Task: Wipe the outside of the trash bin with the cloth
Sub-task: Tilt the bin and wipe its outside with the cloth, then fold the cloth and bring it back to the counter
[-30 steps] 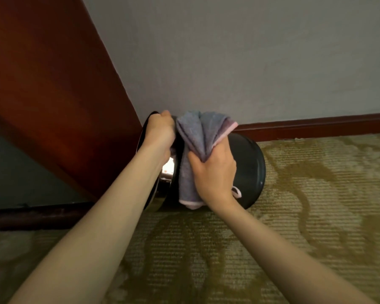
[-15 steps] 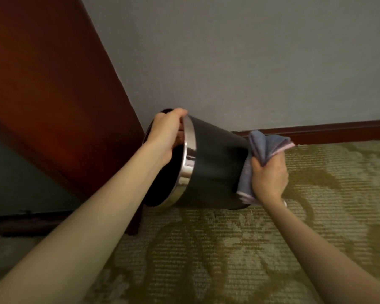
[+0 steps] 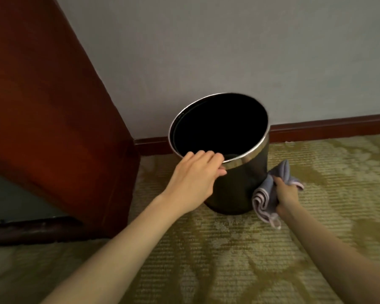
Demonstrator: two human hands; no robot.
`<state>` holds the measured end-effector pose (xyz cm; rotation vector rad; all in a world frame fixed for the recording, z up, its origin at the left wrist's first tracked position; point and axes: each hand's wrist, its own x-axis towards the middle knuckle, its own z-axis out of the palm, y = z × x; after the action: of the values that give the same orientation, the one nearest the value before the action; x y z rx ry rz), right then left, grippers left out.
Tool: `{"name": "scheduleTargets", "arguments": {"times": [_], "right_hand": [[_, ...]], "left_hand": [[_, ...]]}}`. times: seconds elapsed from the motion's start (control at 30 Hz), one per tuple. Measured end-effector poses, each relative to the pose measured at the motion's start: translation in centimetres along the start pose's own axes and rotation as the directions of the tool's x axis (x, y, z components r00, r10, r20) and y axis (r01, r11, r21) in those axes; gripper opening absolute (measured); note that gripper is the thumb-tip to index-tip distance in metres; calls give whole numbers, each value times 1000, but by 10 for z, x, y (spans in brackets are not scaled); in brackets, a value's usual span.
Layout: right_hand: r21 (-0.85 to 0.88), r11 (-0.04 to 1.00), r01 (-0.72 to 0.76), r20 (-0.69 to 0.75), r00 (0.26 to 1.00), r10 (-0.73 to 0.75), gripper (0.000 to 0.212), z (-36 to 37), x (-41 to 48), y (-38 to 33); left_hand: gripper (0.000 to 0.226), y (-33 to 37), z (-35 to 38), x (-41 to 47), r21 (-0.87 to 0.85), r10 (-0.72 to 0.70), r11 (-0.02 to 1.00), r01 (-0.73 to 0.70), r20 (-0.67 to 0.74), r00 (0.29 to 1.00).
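Note:
The black trash bin (image 3: pixel 235 189) with a chrome rim band stands upright on the carpet, its dark opening facing up. My left hand (image 3: pixel 195 174) holds the near part of the rim, with the fingers lying over the top edge and the thumb on the outside band. My right hand (image 3: pixel 286 194) grips a bunched blue-grey cloth (image 3: pixel 264 194) with pink edging at the bin's lower right side. The cloth is at the bin's wall, and I cannot tell whether it touches.
A red-brown wooden furniture panel (image 3: pixel 53 106) stands close to the left of the bin. A grey wall with a dark baseboard (image 3: pixel 327 126) runs just behind it. Patterned green-gold carpet (image 3: pixel 228 260) covers the floor.
The bin went from lying tilted on its side to standing upright. My right hand slid the cloth from the bin's base end to its lower right side. My left hand stayed at the rim.

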<state>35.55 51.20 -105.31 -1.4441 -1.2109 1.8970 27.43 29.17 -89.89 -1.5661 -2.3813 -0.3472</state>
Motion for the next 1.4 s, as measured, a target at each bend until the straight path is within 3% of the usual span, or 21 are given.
{"name": "scheduleTargets", "arguments": {"times": [0.13,0.27,0.5,0.6,0.73,0.93,1.07,1.23,1.33,1.4], "right_hand": [[136,990,-46,103,994,32,22,-6,5,21],[130,988,-84,114,991,69,36,-1,9,34],[63,988,-144,255,959,123,38,34,-13,44],[12,990,-142,308,942,131,39,35,-16,34],[28,999,-25,314,949,15,32,15,-24,18],[41,999,31,402,915,-44,38,-17,-57,2],[-35,997,65,571,821,-33,40,-33,-85,-17],[-247,917,313,799,602,10,32,-37,-123,-45],[-284,852,439,895,441,70,32,-27,-148,-56],[-285,828,483,922,375,98,35,-16,-162,-63]], "left_hand": [[7,9,7,26,40,59,997,-60,31,998],[5,1,3,27,59,88,994,-94,90,992],[10,-33,-19,3,33,30,999,-36,178,984],[15,-36,-23,-1,-12,-46,999,49,157,987],[34,-18,-19,-12,-30,-107,994,107,11,994],[33,13,-16,-44,-222,-188,963,155,-133,973],[43,26,-16,-54,-381,-117,917,119,27,993],[77,26,-10,-58,-544,-203,761,352,316,927],[96,19,-16,-60,-682,-268,470,560,494,827],[100,12,-24,-64,-733,-248,278,621,570,783]]}}
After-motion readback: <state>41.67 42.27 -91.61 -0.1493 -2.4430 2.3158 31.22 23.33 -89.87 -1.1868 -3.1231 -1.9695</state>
